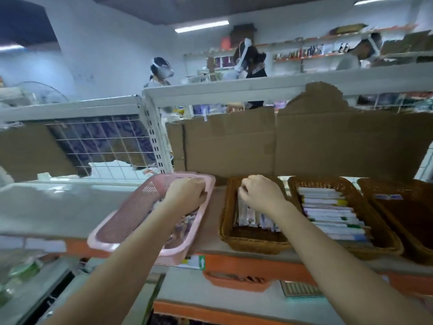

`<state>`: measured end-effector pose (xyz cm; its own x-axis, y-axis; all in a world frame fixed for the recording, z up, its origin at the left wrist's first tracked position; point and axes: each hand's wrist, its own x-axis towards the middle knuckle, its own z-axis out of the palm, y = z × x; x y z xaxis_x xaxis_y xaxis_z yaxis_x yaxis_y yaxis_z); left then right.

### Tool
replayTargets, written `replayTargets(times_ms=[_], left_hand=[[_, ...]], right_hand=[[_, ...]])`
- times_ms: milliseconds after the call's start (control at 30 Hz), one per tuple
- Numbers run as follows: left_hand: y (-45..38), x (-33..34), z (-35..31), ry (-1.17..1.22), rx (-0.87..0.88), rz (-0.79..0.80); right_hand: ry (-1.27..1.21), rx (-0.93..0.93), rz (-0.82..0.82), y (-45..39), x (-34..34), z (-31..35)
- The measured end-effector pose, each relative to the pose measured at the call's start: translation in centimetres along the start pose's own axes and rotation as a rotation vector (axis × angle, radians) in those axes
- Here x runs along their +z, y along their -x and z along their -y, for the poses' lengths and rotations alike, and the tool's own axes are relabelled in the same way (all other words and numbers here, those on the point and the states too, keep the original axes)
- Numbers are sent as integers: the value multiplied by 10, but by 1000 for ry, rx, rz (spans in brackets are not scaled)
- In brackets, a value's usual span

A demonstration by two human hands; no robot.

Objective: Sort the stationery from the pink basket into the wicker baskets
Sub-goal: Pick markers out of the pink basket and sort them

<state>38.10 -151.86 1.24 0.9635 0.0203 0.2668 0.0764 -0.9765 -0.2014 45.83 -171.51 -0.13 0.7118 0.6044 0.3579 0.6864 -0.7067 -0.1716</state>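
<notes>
While both arms reach over the shelf [46, 207], my left hand [185, 193] sits inside the pink basket [131, 207], fingers curled down on its stationery; what they clamp I cannot tell. My right hand [260, 193] hangs over the nearest wicker basket [248, 242], fingers curled, seemingly pinching a packet [248, 213] there. A second wicker basket [379, 240] beside it holds stacked packets.

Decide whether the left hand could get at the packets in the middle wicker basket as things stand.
Probably not easily: the left hand is down in the pink basket, and the right hand and its forearm lie between it and the middle wicker basket.
</notes>
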Motion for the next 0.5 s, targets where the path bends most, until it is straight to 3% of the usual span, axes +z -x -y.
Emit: replayTargets(times_ms=[233,500], left_hand=[[35,28,93,8,-43,44],[43,70,144,35,-45,122]], right_hand=[[-33,-72,73,-34,37,90],[-37,-98,218,-71,89,124]])
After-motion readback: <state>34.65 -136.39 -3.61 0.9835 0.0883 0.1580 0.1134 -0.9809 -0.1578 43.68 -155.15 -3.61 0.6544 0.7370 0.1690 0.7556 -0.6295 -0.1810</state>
